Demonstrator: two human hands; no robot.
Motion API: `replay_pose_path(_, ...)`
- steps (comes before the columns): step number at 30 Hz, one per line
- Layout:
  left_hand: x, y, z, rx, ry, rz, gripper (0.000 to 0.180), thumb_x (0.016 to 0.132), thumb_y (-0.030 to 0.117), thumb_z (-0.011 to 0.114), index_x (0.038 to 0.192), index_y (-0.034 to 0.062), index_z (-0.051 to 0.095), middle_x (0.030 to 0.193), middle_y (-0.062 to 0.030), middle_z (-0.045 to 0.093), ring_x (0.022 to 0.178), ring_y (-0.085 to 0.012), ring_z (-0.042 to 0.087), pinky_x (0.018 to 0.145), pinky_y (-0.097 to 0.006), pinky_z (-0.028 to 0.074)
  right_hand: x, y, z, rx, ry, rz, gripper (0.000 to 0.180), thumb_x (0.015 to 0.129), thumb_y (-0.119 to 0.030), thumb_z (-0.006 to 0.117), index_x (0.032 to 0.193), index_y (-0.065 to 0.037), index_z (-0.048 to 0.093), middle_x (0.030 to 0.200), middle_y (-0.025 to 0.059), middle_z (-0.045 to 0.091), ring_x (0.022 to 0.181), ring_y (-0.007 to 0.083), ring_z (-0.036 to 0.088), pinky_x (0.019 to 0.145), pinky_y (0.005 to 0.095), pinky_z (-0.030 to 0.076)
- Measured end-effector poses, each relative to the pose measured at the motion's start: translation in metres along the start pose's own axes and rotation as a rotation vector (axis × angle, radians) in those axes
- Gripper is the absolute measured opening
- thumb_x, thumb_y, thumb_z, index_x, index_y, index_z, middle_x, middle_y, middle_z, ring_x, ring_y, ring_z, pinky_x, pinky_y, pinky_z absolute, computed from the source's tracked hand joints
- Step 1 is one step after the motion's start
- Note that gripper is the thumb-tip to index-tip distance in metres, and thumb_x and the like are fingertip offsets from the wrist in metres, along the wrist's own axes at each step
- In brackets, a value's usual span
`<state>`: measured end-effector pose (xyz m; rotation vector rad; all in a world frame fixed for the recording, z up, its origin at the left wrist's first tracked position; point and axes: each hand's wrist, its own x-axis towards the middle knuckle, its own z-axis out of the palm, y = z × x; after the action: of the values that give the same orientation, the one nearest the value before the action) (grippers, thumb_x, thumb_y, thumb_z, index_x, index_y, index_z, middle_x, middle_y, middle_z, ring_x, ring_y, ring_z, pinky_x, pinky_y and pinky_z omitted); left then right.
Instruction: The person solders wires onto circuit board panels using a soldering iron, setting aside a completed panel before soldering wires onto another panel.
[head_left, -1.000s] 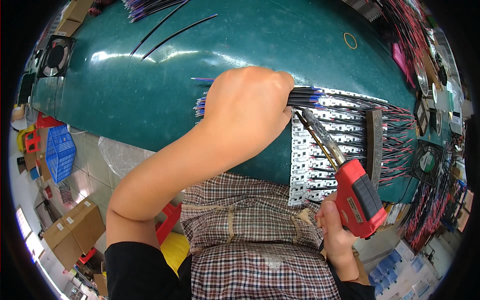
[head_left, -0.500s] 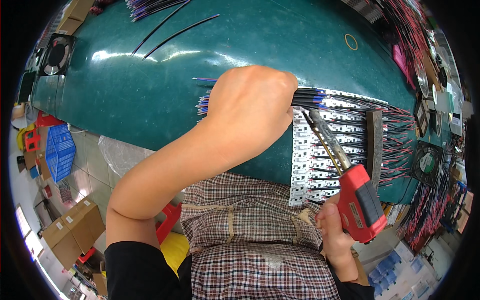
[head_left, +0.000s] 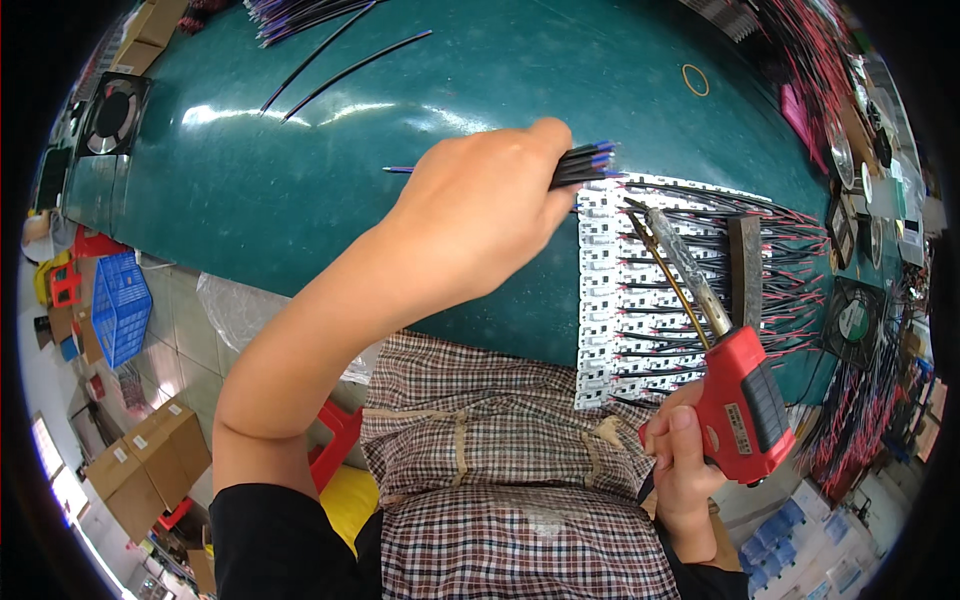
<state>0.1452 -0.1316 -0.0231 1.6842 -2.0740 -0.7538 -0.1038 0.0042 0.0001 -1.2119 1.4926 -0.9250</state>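
Observation:
A bundle of black cables (head_left: 578, 170) with blue stripped ends is gripped in my left hand (head_left: 480, 205), whose fingers curl around it. Its right ends hover at the upper left corner of a panel of white circuit boards (head_left: 597, 300). My right hand (head_left: 684, 465) is wrapped on the handle of a red soldering gun (head_left: 745, 405). The gun's metal tip, with a thin brass-coloured tube beside it, points up and left over the boards. Black wires with red ends run rightward from the panel, and a dark bar (head_left: 745, 270) lies across them.
Two loose cables (head_left: 355, 75) and a cable pile (head_left: 300, 20) lie at the far left of the green table (head_left: 250, 190). A rubber band (head_left: 695, 80) is at the far right. Small fans stand at the left (head_left: 113, 112) and right (head_left: 853, 325) edges.
My left hand has drawn the cable bundle leftward and tilted its ends upward, uncovering the panel's upper left corner. The soldering gun's body has shifted slightly right in my right hand.

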Motion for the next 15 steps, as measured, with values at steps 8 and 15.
replay_pose_path(8,-0.008,0.003,-0.014,0.159,0.382,0.101,0.02,0.093,0.02,0.071,0.105,0.0046,0.067,0.089,-0.0129,0.067,0.079,-0.0313,0.066,0.069,-0.038,0.05,-0.004,-0.003,-0.005,0.042,0.01,0.055,0.019,0.098,-0.014,0.061,0.088,0.001,0.054,0.07,0.0069,0.054,0.045,0.006,0.037,0.043,0.0235,0.036)
replay_pose_path(15,-0.022,0.01,0.003,-0.091,0.184,0.052,0.019,0.087,0.016,0.076,0.097,0.0041,0.065,0.076,-0.0137,0.068,0.067,-0.0326,0.068,0.061,-0.038,0.051,-0.014,0.003,-0.016,-0.027,-0.068,0.047,0.02,0.098,-0.014,0.062,0.105,0.003,0.054,0.079,0.0086,0.057,0.05,0.0083,0.045,0.047,0.0241,0.04)
